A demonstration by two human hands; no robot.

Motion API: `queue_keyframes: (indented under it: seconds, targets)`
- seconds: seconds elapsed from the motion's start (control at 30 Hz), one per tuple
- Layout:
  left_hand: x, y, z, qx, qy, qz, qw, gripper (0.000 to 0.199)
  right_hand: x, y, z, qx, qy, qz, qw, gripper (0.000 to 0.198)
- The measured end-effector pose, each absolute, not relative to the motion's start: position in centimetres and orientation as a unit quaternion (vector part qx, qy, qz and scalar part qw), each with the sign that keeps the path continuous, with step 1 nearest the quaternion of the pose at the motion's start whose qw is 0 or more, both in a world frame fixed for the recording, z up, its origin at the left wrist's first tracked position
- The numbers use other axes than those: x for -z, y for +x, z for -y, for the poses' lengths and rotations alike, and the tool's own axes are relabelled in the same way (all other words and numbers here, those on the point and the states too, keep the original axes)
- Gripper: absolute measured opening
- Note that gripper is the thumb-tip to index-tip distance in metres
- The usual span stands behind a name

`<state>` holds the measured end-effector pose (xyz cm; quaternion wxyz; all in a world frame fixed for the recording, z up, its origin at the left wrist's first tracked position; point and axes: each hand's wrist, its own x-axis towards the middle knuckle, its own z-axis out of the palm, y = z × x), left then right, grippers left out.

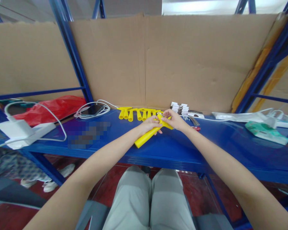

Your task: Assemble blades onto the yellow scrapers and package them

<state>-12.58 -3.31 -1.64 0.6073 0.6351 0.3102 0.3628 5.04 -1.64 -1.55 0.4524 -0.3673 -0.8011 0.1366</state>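
Observation:
A yellow plastic piece with a thick tube-like handle (147,137) and a wider crosspiece at its far end is held over the blue table. My left hand (150,124) is closed around it where handle and crosspiece meet. With bent fingers, my right hand (172,118) pinches the crosspiece. Between the fingertips something small and pale shows, too small to name. Just behind my hands, several similar yellow pieces (131,116) lie in a row, their handle ends towards me.
White packets (180,108) stand behind my right hand, with a red-and-metal tool (196,128) nearby. A coiled white cable (83,111), a phone (94,110) and a red bag (52,108) are on the left. A green tissue pack (266,132) lies right. Cardboard (182,60) walls the back.

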Motion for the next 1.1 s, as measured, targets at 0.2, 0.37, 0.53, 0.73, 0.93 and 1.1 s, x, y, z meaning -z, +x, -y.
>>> queue_keyframes:
  seconds: [0.2, 0.37, 0.53, 0.73, 0.93, 1.1]
  targets:
    - [1.6, -12.7, 3.3, -0.380, 0.627, -0.306, 0.608, 0.037, -0.8, 8.4, 2.0, 0.031, -0.431, 0.821, 0.374, 0.017]
    - [1.5, -12.7, 3.3, -0.402, 0.618, -0.318, 0.596, 0.031, -1.8, 12.7, 2.9, -0.003, -0.535, 0.813, 0.230, 0.020]
    - [1.3, -13.2, 2.9, -0.420, 0.617, -0.333, 0.576, 0.028, -1.4, 14.4, 3.4, -0.062, -0.584, 0.801, 0.116, 0.037]
    - [1.2, -14.2, 1.8, -0.458, 0.601, -0.372, 0.539, 0.027, -0.7, 14.1, 3.4, -0.089, -0.606, 0.789, 0.041, 0.040]
    - [0.5, -15.0, 1.8, -0.496, 0.578, -0.401, 0.509, 0.029, 0.2, 14.1, 2.9, -0.072, -0.587, 0.805, 0.042, 0.028]
    - [-0.1, -15.1, 2.4, -0.516, 0.564, -0.418, 0.490, 0.029, 0.4, 14.7, 2.9, -0.102, -0.545, 0.827, 0.096, 0.031]
